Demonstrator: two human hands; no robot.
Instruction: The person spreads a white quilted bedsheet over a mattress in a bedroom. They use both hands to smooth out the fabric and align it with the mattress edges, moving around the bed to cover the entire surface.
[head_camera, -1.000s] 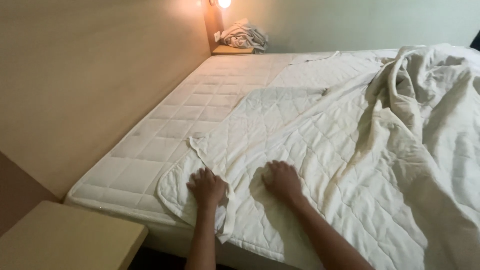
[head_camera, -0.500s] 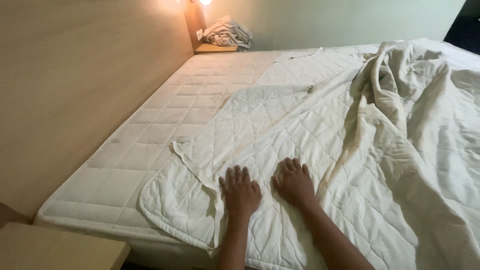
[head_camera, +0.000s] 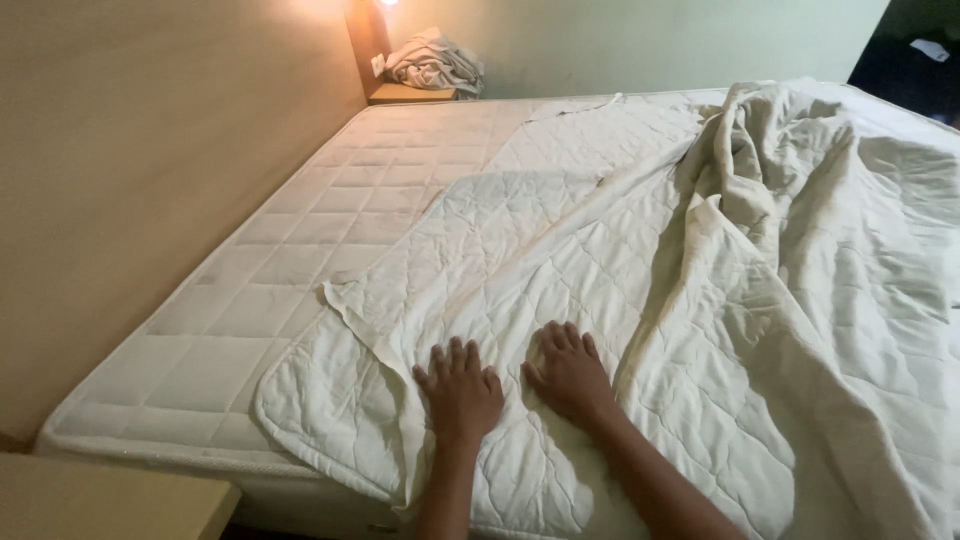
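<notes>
Both hands lie flat, fingers spread, gripping nothing: left hand (head_camera: 461, 392) and right hand (head_camera: 570, 372) press the quilted pad (head_camera: 520, 260) at lower centre, covering the mattress (head_camera: 300, 250).

Beige wall (head_camera: 150, 150), lit wooden bedside shelf (head_camera: 410, 93), dark doorway (head_camera: 915, 50)

Bedroom: mattress (head_camera: 300, 260) w/ quilted pad (head_camera: 600, 260), bedside shelf (head_camera: 410, 95).
</notes>
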